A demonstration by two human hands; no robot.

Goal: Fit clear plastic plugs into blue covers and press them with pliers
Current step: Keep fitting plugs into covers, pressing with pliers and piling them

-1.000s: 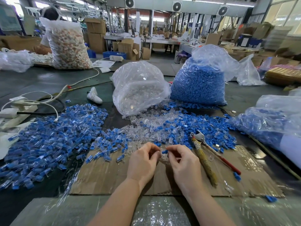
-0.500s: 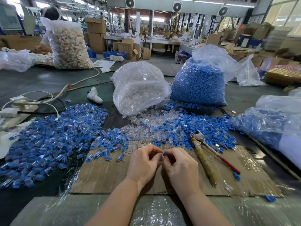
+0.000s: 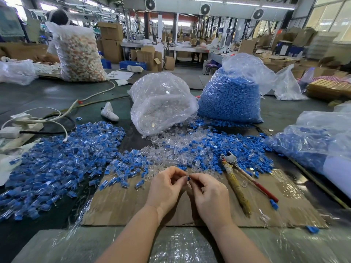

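A small blue cover (image 3: 188,178) sits pinched between the fingertips of both hands, above the far edge of the cardboard sheet (image 3: 121,204) that lies at the near middle of the desk; whether a clear plug is already inside it cannot be told, since the fingers hide most of it. The left hand (image 3: 165,188) has its fingers curled in, thumb and forefinger meeting at the cover, and the right hand (image 3: 209,194) is curled the same way, its fingertips closed on the same piece, so the two hands meet there. This looks like the fitting step on one piece, with pressing not yet done: the pliers (image 3: 237,179) lie untouched on the cardboard just to the right of the right hand. A wide pile of assembled pieces (image 3: 57,160), blue with clear ends, spreads toward the desk's left edge, which suggests many are finished. Much seems left: loose clear plugs (image 3: 171,147) and loose blue covers (image 3: 245,150) lie mixed just beyond the cardboard, and behind them stand a bag of clear plugs (image 3: 161,103) and a bag of blue covers (image 3: 229,95), both still well filled.
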